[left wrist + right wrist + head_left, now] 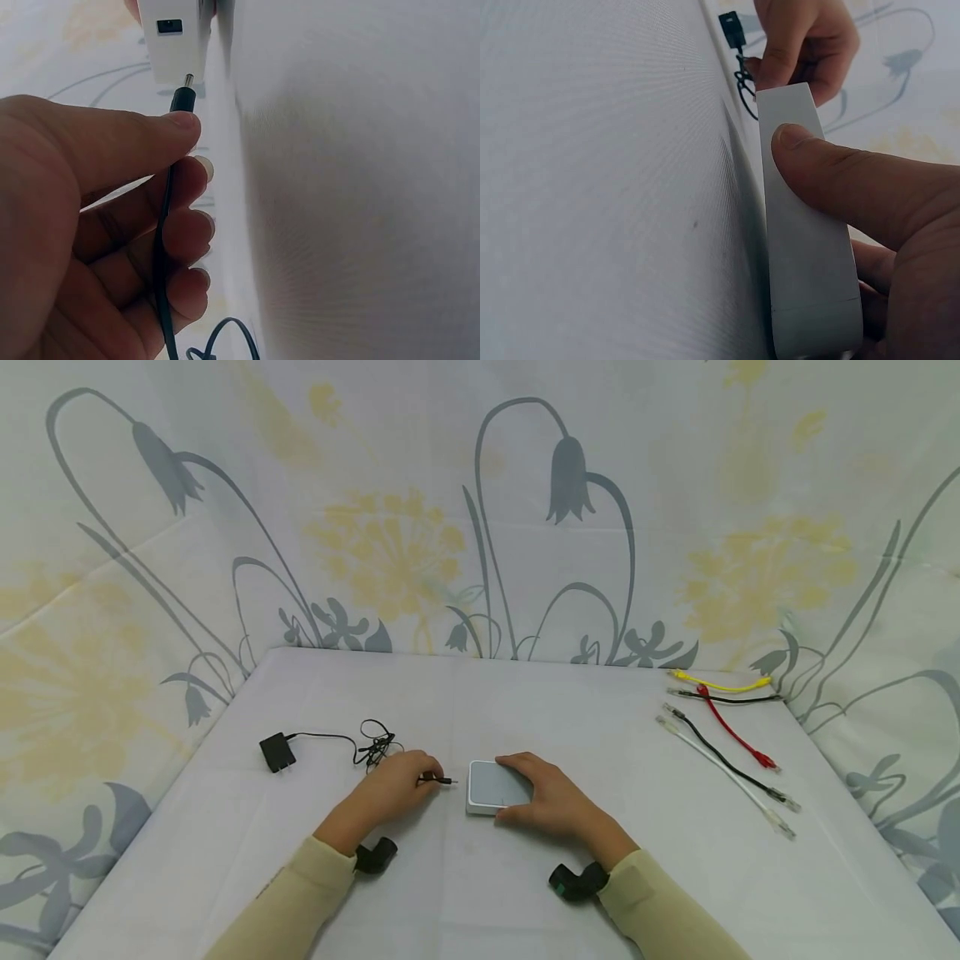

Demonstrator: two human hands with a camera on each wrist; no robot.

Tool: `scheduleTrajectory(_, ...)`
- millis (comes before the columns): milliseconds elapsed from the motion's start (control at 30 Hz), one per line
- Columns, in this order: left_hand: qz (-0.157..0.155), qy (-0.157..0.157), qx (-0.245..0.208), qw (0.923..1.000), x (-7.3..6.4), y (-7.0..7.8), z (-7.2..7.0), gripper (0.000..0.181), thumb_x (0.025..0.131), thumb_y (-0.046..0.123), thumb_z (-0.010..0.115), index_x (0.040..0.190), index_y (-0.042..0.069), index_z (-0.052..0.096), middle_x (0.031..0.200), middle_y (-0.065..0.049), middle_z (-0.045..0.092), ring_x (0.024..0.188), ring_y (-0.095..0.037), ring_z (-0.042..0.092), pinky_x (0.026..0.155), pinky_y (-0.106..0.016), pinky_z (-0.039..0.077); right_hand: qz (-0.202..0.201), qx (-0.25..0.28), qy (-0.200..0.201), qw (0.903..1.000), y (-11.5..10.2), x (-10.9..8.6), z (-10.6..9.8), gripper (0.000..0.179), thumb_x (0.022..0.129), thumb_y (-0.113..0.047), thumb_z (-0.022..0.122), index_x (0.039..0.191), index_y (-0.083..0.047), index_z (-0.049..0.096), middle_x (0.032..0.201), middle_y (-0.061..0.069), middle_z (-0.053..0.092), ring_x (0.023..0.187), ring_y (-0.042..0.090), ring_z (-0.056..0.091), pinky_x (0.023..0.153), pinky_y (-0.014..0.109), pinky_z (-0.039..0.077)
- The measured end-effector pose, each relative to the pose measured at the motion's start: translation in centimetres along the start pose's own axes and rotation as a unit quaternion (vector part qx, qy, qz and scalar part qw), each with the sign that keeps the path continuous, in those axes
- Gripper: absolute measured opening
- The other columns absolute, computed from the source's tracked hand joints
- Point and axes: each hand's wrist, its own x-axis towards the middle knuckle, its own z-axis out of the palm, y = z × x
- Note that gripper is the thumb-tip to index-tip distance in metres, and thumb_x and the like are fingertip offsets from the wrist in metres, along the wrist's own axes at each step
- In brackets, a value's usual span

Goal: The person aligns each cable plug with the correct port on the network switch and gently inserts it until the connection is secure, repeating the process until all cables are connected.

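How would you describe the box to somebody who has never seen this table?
On the white table, find the right hand. It grips a flat box by two sides. Its white sides and grey top set it apart from the black plug in the left hand.

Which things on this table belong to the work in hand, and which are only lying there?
Seemingly in use:
- white box, held by the right hand
- black plug, pinched by the left hand
- power adapter, apparently on the plug's cord

Just lying there, untouched:
- yellow cable
- red cable
- white cable
- two black cables
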Motion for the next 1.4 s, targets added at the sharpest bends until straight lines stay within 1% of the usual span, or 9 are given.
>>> scheduleTrajectory(200,0.021,0.001,0.003,0.9998,-0.1,0.2,0.2,0.012,0.09,0.017,0.066,0.099,0.014,0.072,0.095,0.002,0.069,0.092,-0.016,0.064,0.085,-0.037,0.051,0.0,0.0,0.001,1.0,0.1,0.0,0.1,0.077,0.073,-0.046,0.078,0.141,-0.026,0.049,0.134,-0.009,0.053,0.105,0.012,0.054,0.089,0.038,0.045)
scheduleTrajectory(333,0.029,0.0,0.007,0.9996,-0.1,0.5,0.1,0.011,0.09,0.016,0.066,0.099,0.013,0.072,0.096,0.001,0.069,0.092,-0.017,0.064,0.085,-0.037,0.051,0.001,-0.003,0.003,1.0,0.3,0.0,0.2,0.077,0.073,-0.048,0.078,0.141,-0.027,0.048,0.134,-0.01,0.053,0.104,0.012,0.054,0.088,0.038,0.045)
scheduleTrajectory(567,0.042,0.0,0.002,0.9991,-0.1,0.7,0.0,0.012,0.09,0.016,0.065,0.099,0.011,0.072,0.097,0.0,0.07,0.093,-0.017,0.065,0.085,-0.038,0.051,0.001,-0.008,0.004,1.0,0.3,0.1,0.2,0.076,0.073,-0.046,0.078,0.141,-0.027,0.049,0.135,-0.009,0.053,0.107,0.011,0.054,0.09,0.038,0.045)
scheduleTrajectory(867,0.053,-0.001,0.002,0.9986,-0.2,0.9,0.1,0.012,0.09,0.016,0.065,0.099,0.011,0.072,0.097,0.0,0.07,0.094,-0.017,0.066,0.086,-0.037,0.051,-0.005,-0.008,0.005,0.9999,0.2,0.1,0.1,0.076,0.074,-0.045,0.079,0.141,-0.026,0.049,0.135,-0.008,0.053,0.107,0.012,0.054,0.09,0.038,0.045)
scheduleTrajectory(1200,0.05,-0.008,-0.008,0.9987,-0.3,1.2,0.0,0.014,0.091,0.016,0.064,0.101,0.011,0.072,0.097,-0.001,0.07,0.094,-0.017,0.065,0.086,-0.038,0.051,-0.006,-0.014,0.003,0.9999,0.0,0.1,0.0,0.076,0.074,-0.043,0.079,0.141,-0.024,0.049,0.136,-0.007,0.053,0.109,0.013,0.054,0.091,0.039,0.045)
scheduleTrajectory(1400,0.06,-0.007,-0.006,0.9982,-0.3,1.1,0.2,0.013,0.091,0.016,0.064,0.1,0.011,0.072,0.096,0.0,0.07,0.092,-0.017,0.066,0.084,-0.037,0.052,-0.007,-0.017,0.003,0.9998,0.0,0.1,0.1,0.075,0.074,-0.043,0.079,0.141,-0.024,0.049,0.136,-0.006,0.054,0.108,0.013,0.054,0.09,0.039,0.045)
